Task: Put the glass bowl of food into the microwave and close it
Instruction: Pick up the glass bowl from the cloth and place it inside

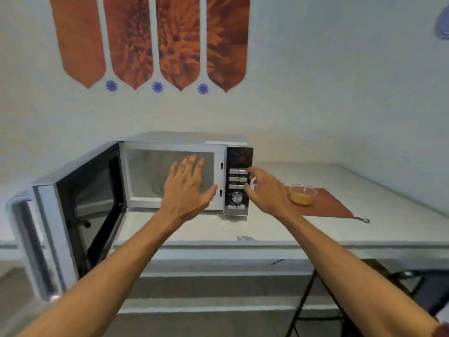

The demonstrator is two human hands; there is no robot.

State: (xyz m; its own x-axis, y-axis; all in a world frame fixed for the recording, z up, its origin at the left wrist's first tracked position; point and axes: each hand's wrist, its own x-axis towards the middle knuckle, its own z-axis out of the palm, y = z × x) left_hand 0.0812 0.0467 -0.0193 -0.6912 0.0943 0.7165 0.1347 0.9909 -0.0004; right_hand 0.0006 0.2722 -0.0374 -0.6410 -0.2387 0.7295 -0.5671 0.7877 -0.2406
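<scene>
A silver microwave stands on the white counter with its door swung wide open to the left, and its cavity looks bare. A small glass bowl of yellow food sits on a brown mat to the microwave's right. My left hand hovers in front of the cavity opening, fingers spread, holding nothing. My right hand is at the right edge of the control panel, fingers apart and curled by the buttons, a short way left of the bowl.
The white counter runs along a pale wall with orange decorations. Its front edge lies below my forearms. Under the counter at the right stand a dark folding chair frame and some dark items.
</scene>
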